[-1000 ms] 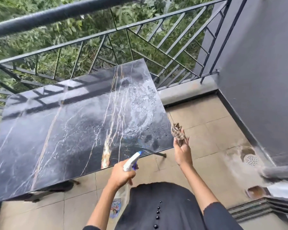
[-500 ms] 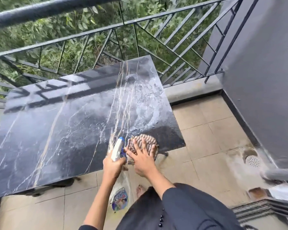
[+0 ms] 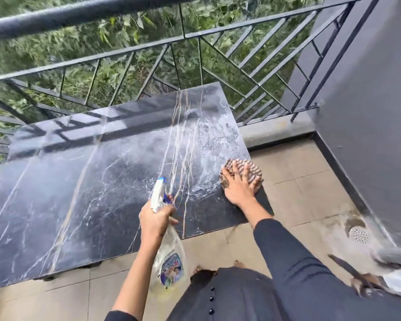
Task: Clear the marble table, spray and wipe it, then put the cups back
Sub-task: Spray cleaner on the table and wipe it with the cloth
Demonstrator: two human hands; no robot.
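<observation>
Hands are busy at the near right corner of the dark marble table [image 3: 79,186]. The right hand [image 3: 236,188] lies flat on a striped cloth [image 3: 255,179]. Its fingers are straight and spread wide, and they press the cloth down on the table, close to the right edge. White wet foam shines on the stone just beside the cloth. The left hand [image 3: 154,220] curls tight round the neck of a spray bottle [image 3: 170,262]. The white nozzle points out over the table, and the clear bottle hangs down past the front edge. A black railing [image 3: 79,13] stands behind the table, with green plants [image 3: 56,47] beyond it. A round drain [image 3: 358,234] sits in the tiled floor [image 3: 299,193] by the grey wall [image 3: 368,112].
</observation>
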